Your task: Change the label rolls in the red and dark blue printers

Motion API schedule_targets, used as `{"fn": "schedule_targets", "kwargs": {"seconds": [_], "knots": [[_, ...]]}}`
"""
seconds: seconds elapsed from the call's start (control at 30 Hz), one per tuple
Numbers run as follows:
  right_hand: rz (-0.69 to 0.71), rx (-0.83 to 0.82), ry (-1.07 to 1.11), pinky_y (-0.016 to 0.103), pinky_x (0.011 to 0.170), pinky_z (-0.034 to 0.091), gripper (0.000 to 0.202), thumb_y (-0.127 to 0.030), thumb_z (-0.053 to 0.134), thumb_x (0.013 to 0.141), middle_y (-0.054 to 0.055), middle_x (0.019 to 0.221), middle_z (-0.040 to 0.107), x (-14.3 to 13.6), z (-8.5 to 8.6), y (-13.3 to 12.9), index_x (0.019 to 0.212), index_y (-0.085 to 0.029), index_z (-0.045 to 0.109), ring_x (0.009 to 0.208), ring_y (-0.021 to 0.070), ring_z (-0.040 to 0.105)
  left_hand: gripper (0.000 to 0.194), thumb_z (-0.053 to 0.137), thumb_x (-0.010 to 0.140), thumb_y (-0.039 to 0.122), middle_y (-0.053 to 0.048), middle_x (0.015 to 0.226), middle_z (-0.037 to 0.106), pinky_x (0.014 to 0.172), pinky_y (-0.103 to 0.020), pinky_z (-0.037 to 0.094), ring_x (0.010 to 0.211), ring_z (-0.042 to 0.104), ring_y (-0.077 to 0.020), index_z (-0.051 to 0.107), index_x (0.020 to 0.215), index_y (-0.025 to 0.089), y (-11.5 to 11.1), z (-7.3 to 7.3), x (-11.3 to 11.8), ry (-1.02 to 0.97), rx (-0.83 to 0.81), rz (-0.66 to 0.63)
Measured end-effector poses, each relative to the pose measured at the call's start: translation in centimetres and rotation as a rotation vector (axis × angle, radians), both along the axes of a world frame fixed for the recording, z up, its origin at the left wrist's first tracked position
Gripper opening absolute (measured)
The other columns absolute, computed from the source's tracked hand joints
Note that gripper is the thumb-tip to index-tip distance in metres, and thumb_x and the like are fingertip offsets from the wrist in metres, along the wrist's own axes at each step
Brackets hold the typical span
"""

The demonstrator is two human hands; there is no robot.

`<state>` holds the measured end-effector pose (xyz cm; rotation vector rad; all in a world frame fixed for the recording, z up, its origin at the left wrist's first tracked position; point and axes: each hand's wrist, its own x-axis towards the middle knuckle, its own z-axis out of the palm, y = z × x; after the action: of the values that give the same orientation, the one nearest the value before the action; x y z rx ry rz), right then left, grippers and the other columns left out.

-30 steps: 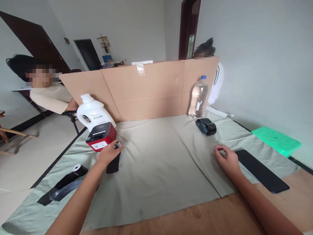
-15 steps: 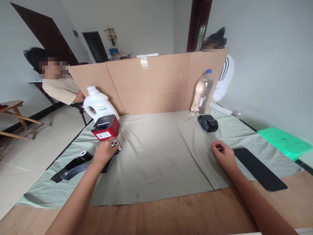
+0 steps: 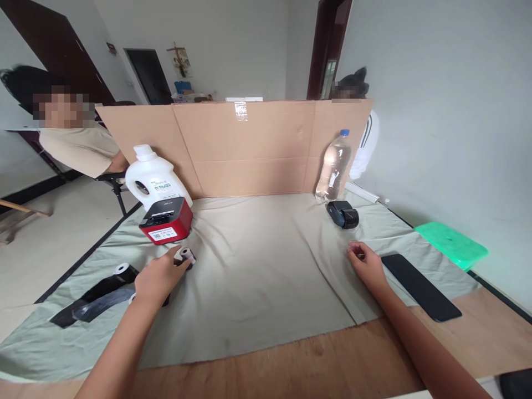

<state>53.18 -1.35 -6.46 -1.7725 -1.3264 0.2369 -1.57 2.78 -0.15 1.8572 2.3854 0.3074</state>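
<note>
My left hand is at a small roll with a white end and dark wrapping, its thumb and forefinger closed around it. Just beyond stands a red and black printer. Left of this hand lies a black roll with its strip unrolled. On the right, my right hand hovers low over the cloth with curled fingers; whether anything small is between them cannot be made out. A small black device lies beyond it, and a black phone-like slab to its right.
A cardboard panel stands across the back, with a white jug and a clear bottle before it. A green plastic item is at the right edge. Two people are beyond the panel's ends.
The view has shifted, so most things appear further left. My left hand has moved slightly down from the printer, and the small roll shows more clearly. My right hand keeps its pose.
</note>
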Motion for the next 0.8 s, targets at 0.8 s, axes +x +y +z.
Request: {"fn": "schedule_targets", "kwargs": {"seconds": [0.8], "knots": [[-0.174, -0.53, -0.323, 0.054, 0.096, 0.046, 0.111, -0.05, 0.078, 0.065, 0.028, 0.135, 0.053, 5.2, 6.4, 17.3, 0.154, -0.012, 0.024, 0.124, 0.0441, 0.054, 0.063, 0.033, 0.1, 0.055, -0.004, 0.166, 0.02, 0.124, -0.054, 0.015, 0.154, 0.016, -0.0289, 0.03, 0.157, 0.029, -5.2, -6.2, 16.3, -0.051, -0.02, -0.921]]}}
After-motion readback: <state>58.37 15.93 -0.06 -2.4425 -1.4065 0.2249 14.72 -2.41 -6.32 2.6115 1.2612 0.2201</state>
